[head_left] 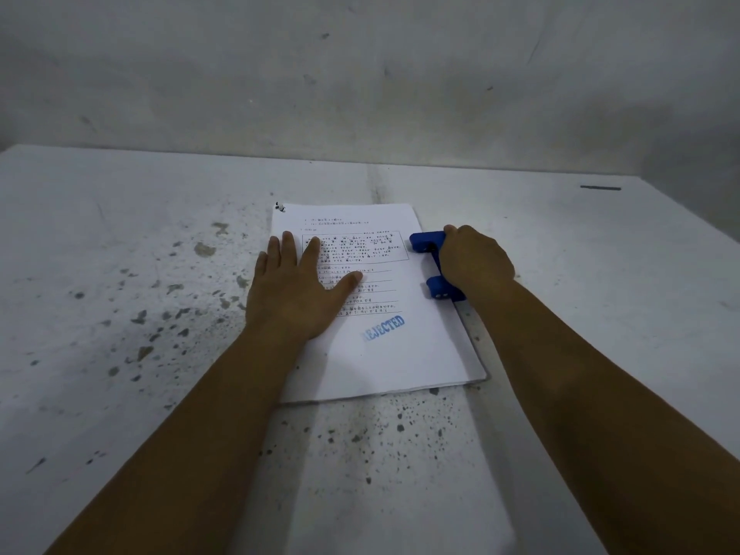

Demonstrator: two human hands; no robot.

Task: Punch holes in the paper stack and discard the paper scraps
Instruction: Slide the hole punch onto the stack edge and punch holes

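A white paper stack (400, 354) lies on the table, its top sheet printed with text and a blue "REJECTED" stamp. My left hand (300, 290) rests flat on the stack's left part, fingers spread. A blue hole punch (428, 242) sits over the stack's right edge, its two heads showing on either side of my right hand (474, 262), which presses down on its middle. The punch's centre is hidden under that hand.
The white table (120, 254) is speckled with dark stains left of and below the stack. A small black-and-white clip or scrap (280, 207) lies at the stack's top left corner. A grey wall (360, 74) rises behind the table. A dark strip (600, 188) lies at the far right.
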